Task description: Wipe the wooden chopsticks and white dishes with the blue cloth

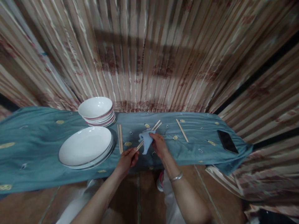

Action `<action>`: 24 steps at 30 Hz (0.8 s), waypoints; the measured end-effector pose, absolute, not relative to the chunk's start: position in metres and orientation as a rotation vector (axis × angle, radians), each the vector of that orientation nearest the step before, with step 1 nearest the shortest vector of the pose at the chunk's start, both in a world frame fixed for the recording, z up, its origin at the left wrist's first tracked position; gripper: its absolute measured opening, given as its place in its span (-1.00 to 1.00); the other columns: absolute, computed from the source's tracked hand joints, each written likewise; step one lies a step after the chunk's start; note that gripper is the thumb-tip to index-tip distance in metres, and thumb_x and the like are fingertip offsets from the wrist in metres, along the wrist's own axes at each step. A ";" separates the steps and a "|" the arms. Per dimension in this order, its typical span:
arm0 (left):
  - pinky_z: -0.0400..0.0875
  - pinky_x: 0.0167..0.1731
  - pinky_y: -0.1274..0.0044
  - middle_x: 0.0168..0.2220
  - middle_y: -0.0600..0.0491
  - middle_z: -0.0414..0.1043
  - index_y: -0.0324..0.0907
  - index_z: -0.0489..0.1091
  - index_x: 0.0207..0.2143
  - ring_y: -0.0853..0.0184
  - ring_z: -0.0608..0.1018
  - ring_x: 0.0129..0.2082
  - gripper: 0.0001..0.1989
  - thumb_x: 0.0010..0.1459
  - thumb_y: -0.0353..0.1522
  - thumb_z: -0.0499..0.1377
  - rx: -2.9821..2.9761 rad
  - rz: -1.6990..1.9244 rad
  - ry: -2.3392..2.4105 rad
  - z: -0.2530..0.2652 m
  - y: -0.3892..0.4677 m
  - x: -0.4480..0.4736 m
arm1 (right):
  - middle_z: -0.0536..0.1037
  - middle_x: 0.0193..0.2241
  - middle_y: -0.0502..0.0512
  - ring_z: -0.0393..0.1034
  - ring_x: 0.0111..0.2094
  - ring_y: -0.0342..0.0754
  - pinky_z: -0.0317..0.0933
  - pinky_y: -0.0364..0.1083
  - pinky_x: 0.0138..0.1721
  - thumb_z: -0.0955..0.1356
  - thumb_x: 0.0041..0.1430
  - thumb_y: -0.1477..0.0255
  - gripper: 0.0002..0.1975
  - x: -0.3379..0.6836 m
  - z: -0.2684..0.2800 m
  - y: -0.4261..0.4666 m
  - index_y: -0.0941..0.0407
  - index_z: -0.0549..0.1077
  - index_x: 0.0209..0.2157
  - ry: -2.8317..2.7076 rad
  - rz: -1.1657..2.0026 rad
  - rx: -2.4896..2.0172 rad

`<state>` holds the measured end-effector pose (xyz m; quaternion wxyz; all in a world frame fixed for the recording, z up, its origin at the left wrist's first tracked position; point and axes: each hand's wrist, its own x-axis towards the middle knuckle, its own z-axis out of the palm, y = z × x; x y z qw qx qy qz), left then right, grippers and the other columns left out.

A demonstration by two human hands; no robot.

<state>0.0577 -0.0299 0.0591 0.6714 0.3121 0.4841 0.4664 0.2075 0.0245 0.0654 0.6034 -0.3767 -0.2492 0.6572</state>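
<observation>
My left hand (127, 159) is closed round the near ends of a pair of chopsticks (157, 125), which slant up and away to the right. A light blue cloth (147, 140) is wrapped about their middle and hangs down below them. My right hand (159, 143) pinches that cloth against the sticks; the far tips poke out beyond it. To the left of my hands, another pair of chopsticks (120, 139) lies side by side on the tablecloth. Off to the right lies what looks like a single chopstick or a close pair (182, 130).
A stack of white plates (85, 146) stands at the left, with a stack of white bowls (96, 107) behind it. A black phone (227, 141) lies near the right end of the table, on the teal tablecloth (39, 140). Patterned curtains hang behind.
</observation>
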 end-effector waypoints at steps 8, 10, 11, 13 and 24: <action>-0.05 -0.77 0.64 -0.84 0.25 0.06 -0.18 0.22 -0.66 0.55 0.11 -0.82 -0.65 -0.28 -0.15 0.28 0.671 1.113 1.168 0.043 -0.019 0.052 | 0.51 -0.63 -0.07 0.24 -0.59 -0.21 0.10 -0.19 -0.50 0.49 -0.32 0.37 -0.80 0.162 0.054 0.005 0.13 0.58 -0.52 -0.649 1.662 -0.948; -0.04 -0.77 0.63 -0.84 0.26 0.06 -0.19 0.26 -0.63 0.54 0.11 -0.82 -0.67 -0.27 -0.16 0.28 0.681 1.105 1.168 0.041 -0.018 0.051 | 0.51 -0.63 -0.07 0.24 -0.59 -0.22 0.09 -0.20 -0.50 0.49 -0.33 0.38 -0.81 0.162 0.056 0.005 0.13 0.58 -0.53 -0.646 1.667 -0.954; -0.04 -0.77 0.64 -0.83 0.26 0.07 -0.20 0.28 -0.61 0.54 0.11 -0.81 -0.67 -0.27 -0.16 0.28 0.688 1.105 1.165 0.041 -0.018 0.051 | 0.51 -0.63 -0.07 0.23 -0.59 -0.22 0.09 -0.20 -0.50 0.49 -0.34 0.39 -0.81 0.163 0.057 0.006 0.14 0.58 -0.54 -0.647 1.668 -0.956; -0.03 -0.77 0.64 -0.83 0.26 0.09 -0.20 0.30 -0.59 0.54 0.12 -0.81 -0.66 -0.30 -0.16 0.30 0.699 1.107 1.165 0.043 -0.019 0.051 | 0.52 -0.62 -0.07 0.24 -0.59 -0.22 0.10 -0.20 -0.49 0.49 -0.34 0.40 -0.80 0.166 0.058 0.008 0.14 0.58 -0.53 -0.653 1.663 -0.951; -0.11 -0.78 0.67 -0.73 0.19 0.24 -0.26 0.37 -0.56 0.59 0.14 -0.80 -0.57 -0.31 -0.07 0.32 0.853 1.001 1.167 0.061 -0.030 0.050 | 0.55 -0.57 -0.03 0.34 -0.54 -0.17 0.23 -0.17 -0.43 0.47 -0.24 0.45 -0.90 0.216 0.061 0.030 0.15 0.53 -0.56 -0.534 1.480 -0.876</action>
